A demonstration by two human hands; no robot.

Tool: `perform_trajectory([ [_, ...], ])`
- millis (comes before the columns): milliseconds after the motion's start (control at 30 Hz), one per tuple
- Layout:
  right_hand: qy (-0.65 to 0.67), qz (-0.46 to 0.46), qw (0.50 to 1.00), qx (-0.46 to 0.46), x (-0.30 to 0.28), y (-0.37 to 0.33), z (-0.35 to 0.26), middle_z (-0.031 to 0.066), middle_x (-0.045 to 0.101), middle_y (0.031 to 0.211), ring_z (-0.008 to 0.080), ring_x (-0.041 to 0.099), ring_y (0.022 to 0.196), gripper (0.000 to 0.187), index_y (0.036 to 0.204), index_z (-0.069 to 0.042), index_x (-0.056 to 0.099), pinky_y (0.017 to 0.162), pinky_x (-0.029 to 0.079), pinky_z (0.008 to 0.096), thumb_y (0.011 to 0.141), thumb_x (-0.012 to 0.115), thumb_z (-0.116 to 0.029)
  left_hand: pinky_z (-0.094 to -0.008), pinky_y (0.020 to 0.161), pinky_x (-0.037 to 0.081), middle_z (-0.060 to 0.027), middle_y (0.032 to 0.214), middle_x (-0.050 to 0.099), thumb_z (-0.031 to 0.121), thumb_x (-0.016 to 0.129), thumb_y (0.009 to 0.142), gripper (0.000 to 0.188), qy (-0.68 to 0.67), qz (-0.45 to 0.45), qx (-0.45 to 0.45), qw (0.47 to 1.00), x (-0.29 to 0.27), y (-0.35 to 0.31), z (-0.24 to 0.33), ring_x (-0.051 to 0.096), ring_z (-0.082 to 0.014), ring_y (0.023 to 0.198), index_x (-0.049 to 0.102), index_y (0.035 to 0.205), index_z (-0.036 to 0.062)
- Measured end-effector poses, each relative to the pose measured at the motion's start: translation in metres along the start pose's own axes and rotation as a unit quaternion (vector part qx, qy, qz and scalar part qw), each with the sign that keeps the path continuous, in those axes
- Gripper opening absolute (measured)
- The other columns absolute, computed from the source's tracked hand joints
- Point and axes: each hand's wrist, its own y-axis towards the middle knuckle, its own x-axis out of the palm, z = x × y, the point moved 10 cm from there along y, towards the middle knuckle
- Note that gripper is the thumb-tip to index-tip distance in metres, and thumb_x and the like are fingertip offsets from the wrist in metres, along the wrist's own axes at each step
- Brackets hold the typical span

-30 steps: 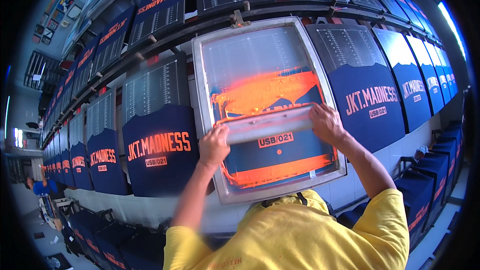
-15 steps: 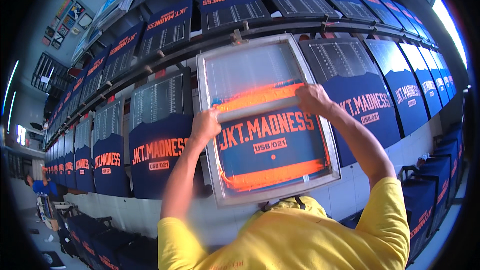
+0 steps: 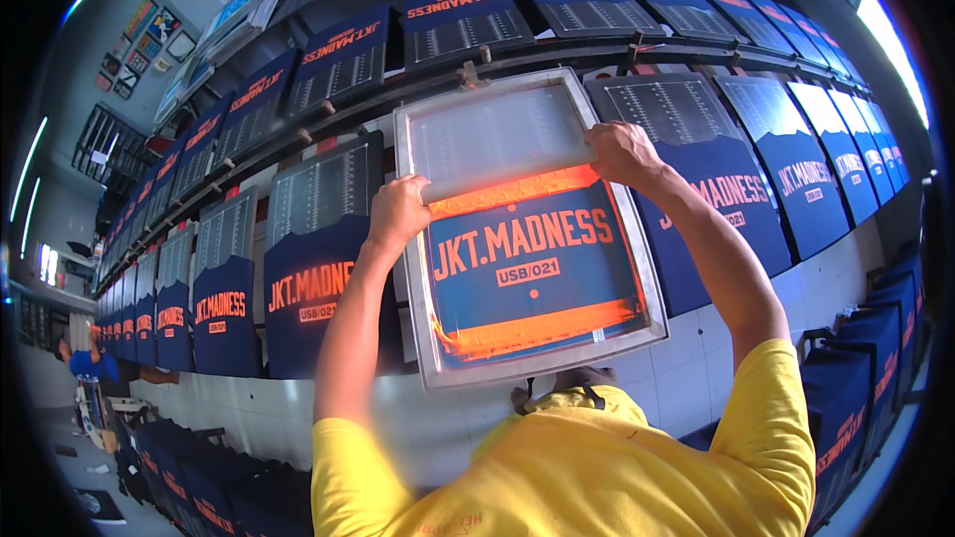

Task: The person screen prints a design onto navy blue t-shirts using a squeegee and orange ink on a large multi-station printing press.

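A silk-screen frame [image 3: 657, 322] with a pale metal rim lies over a navy printed fabric piece, which shows through the mesh. My left hand [image 3: 399, 211] and my right hand [image 3: 625, 153] are closed on opposite ends of a long grey squeegee [image 3: 507, 175], slightly blurred, which lies across the upper half of the mesh. Just below the squeegee runs a thick band of orange ink [image 3: 517, 191]. Another orange ink strip [image 3: 542, 326] crosses the lower part of the mesh, with orange lettering between the two bands.
Navy printed pieces on dark boards flank the frame, one at left [image 3: 316, 259] and another at right [image 3: 711, 179]. Beyond a long rail [image 3: 348, 107] stands a second row of boards [image 3: 468, 25]. A person in blue [image 3: 92, 366] is far left.
Both hands have carried the squeegee away from me, up the mesh. The orange band now lies on the near side of it, and the lettering is fully uncovered.
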Motion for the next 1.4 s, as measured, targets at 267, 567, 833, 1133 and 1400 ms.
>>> perform_trajectory([
  [267, 0.023, 0.033, 0.999, -0.014, -0.052, -0.076, -0.041, 0.0095, 0.065, 0.082, 0.0304, 0.064, 0.081, 0.014, 0.082, -0.006, 0.065, 0.071, 0.055, 0.0416, 0.069, 0.07, -0.008, -0.0438, 0.079, 0.056, -0.0122, 0.099, 0.071, -0.002, 0.063, 0.07, 0.031, 0.02, 0.026, 0.019, 0.999, -0.039, -0.065, 0.051, 0.068, -0.0336, 0.091, 0.07, 0.099, 0.0035],
  [567, 0.035, -0.009, 0.999, 0.01, -0.018, -0.225, -0.103, 0.0057, 0.059, 0.087, 0.0247, 0.062, 0.083, 0.017, 0.08, -0.007, 0.063, 0.069, 0.055, 0.0388, 0.063, 0.069, -0.007, -0.037, 0.081, 0.058, -0.0081, 0.103, 0.071, -0.005, 0.06, 0.07, 0.03, -0.015, -0.016, 0.008, 1.0, 0.003, -0.211, 0.099, 0.068, -0.026, 0.096, 0.07, 0.097, 0.0031],
  [833, 0.021, -0.062, 0.997, 0.044, 0.02, -0.277, -0.12, 0.0082, 0.058, 0.112, 0.0268, 0.056, 0.109, 0.046, 0.104, -0.005, 0.059, 0.092, 0.048, 0.0399, 0.061, 0.076, -0.01, -0.035, 0.09, 0.053, -0.0081, 0.115, 0.063, -0.001, 0.058, 0.075, 0.03, 0.028, -0.031, -0.004, 0.999, 0.046, -0.268, 0.108, 0.061, -0.0262, 0.113, 0.062, 0.105, 0.0035],
  [1133, 0.089, -0.09, 0.99, 0.068, 0.019, -0.293, -0.131, 0.0163, 0.052, 0.128, 0.0358, 0.048, 0.123, 0.069, 0.124, -0.001, 0.053, 0.102, 0.042, 0.0455, 0.069, 0.083, -0.029, -0.0491, 0.115, 0.031, -0.0165, 0.133, 0.05, 0.008, 0.063, 0.075, 0.054, 0.053, -0.109, -0.023, 0.992, 0.051, -0.287, 0.123, 0.04, -0.0364, 0.136, 0.052, 0.127, -0.0009],
  [1400, 0.17, 0.061, 0.938, 0.295, 0.019, -0.307, -0.034, 0.0191, 0.058, 0.124, 0.0372, 0.058, 0.112, 0.039, 0.125, 0.0, 0.056, 0.093, 0.048, 0.0446, 0.091, 0.06, -0.019, -0.0479, 0.107, 0.037, -0.0185, 0.134, 0.052, 0.023, 0.061, 0.09, 0.05, -0.106, 0.073, -0.194, 0.972, 0.032, -0.3, 0.037, 0.047, -0.0389, 0.128, 0.052, 0.132, -0.0012],
])
